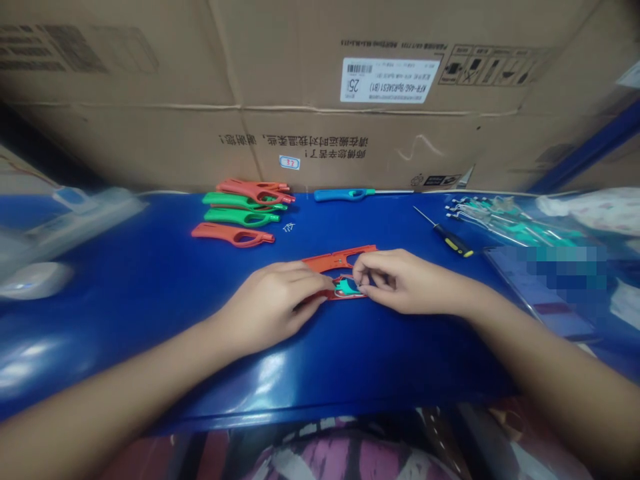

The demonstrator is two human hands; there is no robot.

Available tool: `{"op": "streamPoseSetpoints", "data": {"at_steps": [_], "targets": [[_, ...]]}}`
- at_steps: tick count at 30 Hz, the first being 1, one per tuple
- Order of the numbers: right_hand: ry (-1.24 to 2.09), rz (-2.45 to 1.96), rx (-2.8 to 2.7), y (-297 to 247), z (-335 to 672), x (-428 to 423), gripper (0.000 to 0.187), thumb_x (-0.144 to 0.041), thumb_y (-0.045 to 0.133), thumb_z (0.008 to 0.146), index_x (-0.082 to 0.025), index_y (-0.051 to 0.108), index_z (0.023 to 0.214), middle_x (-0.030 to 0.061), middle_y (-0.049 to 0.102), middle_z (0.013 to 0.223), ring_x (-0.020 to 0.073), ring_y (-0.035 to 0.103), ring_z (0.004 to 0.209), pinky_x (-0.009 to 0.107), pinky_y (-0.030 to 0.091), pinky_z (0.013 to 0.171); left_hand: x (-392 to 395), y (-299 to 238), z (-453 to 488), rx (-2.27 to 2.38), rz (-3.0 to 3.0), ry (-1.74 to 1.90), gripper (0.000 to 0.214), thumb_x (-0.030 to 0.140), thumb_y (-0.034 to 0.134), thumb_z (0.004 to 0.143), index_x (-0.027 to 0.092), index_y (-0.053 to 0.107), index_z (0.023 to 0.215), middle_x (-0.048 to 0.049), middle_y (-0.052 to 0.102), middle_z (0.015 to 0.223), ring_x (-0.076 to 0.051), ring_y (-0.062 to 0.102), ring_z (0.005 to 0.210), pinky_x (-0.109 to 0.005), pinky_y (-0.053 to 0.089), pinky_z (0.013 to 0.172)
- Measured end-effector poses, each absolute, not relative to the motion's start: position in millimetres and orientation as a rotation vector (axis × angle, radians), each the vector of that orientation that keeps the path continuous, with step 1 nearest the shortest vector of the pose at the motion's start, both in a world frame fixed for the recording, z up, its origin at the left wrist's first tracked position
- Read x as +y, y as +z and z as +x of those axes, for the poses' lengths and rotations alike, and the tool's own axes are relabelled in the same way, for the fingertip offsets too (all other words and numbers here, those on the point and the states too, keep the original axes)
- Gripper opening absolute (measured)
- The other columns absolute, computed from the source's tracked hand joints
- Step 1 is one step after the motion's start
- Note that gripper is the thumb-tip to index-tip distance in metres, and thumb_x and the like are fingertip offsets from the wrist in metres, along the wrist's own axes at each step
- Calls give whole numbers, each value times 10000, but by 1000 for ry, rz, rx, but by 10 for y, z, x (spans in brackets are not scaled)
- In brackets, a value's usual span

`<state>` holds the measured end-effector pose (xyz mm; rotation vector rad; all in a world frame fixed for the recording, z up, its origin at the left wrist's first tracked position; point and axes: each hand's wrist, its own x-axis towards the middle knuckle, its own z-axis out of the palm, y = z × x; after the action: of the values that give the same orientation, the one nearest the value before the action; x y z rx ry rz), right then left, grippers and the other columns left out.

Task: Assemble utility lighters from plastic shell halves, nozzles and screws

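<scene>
In the head view, two bare hands work close together over a shiny blue table (280, 373). The left hand (283, 293) has its thumb and fingers closed on the left end of the lower orange handle half (333, 297). That half lies near the middle of the table, just in front of the upper orange handle half (327, 261). A small teal part (346, 287) sits in the lower half, between the two hands. The right hand (393, 280) has its fingers bent, with the tips at the right end of the teal part — I cannot tell if they pinch it or only touch it.

Behind the left hand lie orange handles (233, 233) and green handles (243, 217), with tiny white bits (289, 227) beside them. A blue lighter (345, 194) with a thin metal tube lies at the back, by the big cardboard (300, 80). Past the right hand are a black and yellow screwdriver (450, 239), a pile of teal parts with metal tubes (510, 220) and a phone (543, 293) — its screen is partly blocked out.
</scene>
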<state>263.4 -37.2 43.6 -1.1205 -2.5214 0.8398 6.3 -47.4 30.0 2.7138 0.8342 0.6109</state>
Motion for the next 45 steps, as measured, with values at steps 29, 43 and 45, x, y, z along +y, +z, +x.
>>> {"op": "streamPoseSetpoints", "data": {"at_steps": [29, 43, 45], "targets": [[1311, -1339, -2096, 412, 2578, -326, 268, -369, 758, 764, -167, 597, 834, -68, 476, 620, 63, 368, 528, 206, 283, 482, -491, 356, 22, 626, 2832, 313, 210, 188, 426, 1005, 179, 574, 1154, -90, 630, 1268, -231, 585, 1143, -395, 497, 983], [910, -1508, -1934, 568, 2962, -94, 328, -285, 528, 885, -140, 661, 1148, -54, 458, 605, 86, 352, 487, 220, 289, 485, -513, 395, -9, 567, 2909, 357, 231, 225, 420, 1022, 194, 609, 1151, -74, 674, 1220, -223, 611, 1159, -395, 506, 997], [594, -1682, -1960, 630, 3118, -28, 368, -197, 514, 847, -146, 643, 1188, 23, 617, 802, 110, 488, 580, 235, 396, 558, -528, 407, -21, 541, 2931, 396, 247, 214, 429, 1018, 187, 607, 1187, -76, 679, 1198, -218, 611, 1146, -384, 502, 995]]}}
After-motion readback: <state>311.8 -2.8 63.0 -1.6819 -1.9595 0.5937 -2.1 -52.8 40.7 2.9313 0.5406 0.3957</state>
